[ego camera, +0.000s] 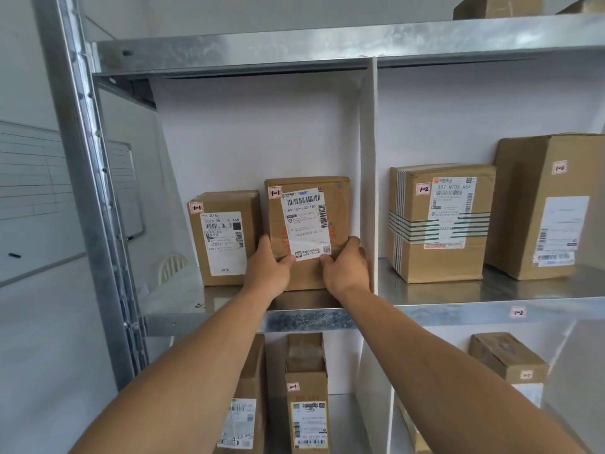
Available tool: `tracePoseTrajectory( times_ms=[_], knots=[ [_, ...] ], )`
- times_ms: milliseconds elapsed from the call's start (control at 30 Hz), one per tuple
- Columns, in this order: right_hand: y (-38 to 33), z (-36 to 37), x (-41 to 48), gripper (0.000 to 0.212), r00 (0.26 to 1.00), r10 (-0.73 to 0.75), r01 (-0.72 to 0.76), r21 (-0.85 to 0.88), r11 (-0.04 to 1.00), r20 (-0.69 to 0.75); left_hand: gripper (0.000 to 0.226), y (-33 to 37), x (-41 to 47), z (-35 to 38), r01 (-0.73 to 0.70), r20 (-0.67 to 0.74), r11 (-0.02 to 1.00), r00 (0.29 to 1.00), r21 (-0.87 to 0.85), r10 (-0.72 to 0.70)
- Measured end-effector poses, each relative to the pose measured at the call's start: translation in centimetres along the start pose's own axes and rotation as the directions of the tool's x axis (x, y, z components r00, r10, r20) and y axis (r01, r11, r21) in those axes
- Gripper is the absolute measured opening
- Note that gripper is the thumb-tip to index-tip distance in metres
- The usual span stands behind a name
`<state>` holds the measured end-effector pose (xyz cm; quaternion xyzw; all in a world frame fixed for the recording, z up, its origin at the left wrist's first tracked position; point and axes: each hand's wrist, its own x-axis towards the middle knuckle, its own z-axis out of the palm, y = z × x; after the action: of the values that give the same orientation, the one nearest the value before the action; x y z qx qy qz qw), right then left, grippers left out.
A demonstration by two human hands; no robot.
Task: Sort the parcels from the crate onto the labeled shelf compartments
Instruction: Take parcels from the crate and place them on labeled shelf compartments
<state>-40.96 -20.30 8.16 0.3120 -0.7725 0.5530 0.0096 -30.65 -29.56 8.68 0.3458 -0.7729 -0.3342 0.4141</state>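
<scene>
Galvanised shelf [425, 314], white divider [368, 158]; left hand [266, 267], right hand [345, 267] grip upright parcel [307, 224] beside divider; whiteboard [32, 191] at left.

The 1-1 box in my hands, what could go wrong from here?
The right hand sits tight between the held box and the white divider, so that hand could get pinched if the box slides further back. The box also looks close to the shelf's front edge; released too early, it might tip forward.
</scene>
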Motion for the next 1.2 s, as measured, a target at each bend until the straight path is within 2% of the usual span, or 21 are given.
tracePoseTrajectory(
  times_ms=[367,500,700,767,1000,1200],
  knots=[
    [0.0,0.6,0.7,0.034,1.000,-0.012,0.012,-0.007,1.000,-0.009,0.034,0.3,0.2,0.6,0.022,-0.041,1.000,0.999,0.017,-0.021],
    [0.1,0.3,0.7,0.037,1.000,-0.008,0.008,0.007,1.000,0.002,0.047,0.4,0.1,0.6,0.045,-0.024,0.998,0.999,0.045,-0.044],
    [-0.3,-0.6,0.6,0.048,0.999,0.029,-0.032,0.064,0.997,0.046,0.047,0.5,-0.2,0.2,0.050,-0.025,0.995,0.999,0.091,-0.048],
    [-0.4,-0.6,0.4,0.051,0.998,0.032,-0.036,0.085,0.996,0.049,0.054,0.7,-0.3,0.0,0.054,-0.049,0.994,0.998,0.097,-0.049],
    [-0.7,-0.6,-0.5,0.084,1.000,0.008,-0.012,0.147,0.989,0.028,0.074,0.9,-1.3,-1.0,0.054,-0.081,0.993,0.996,0.104,-0.046],
    [-1.7,-1.3,-2.2,0.080,0.996,-0.086,0.090,0.151,0.984,-0.027,0.076,1.0,-2.5,-2.2,0.024,-0.077,0.995,0.997,0.094,-0.017]
  ],
)
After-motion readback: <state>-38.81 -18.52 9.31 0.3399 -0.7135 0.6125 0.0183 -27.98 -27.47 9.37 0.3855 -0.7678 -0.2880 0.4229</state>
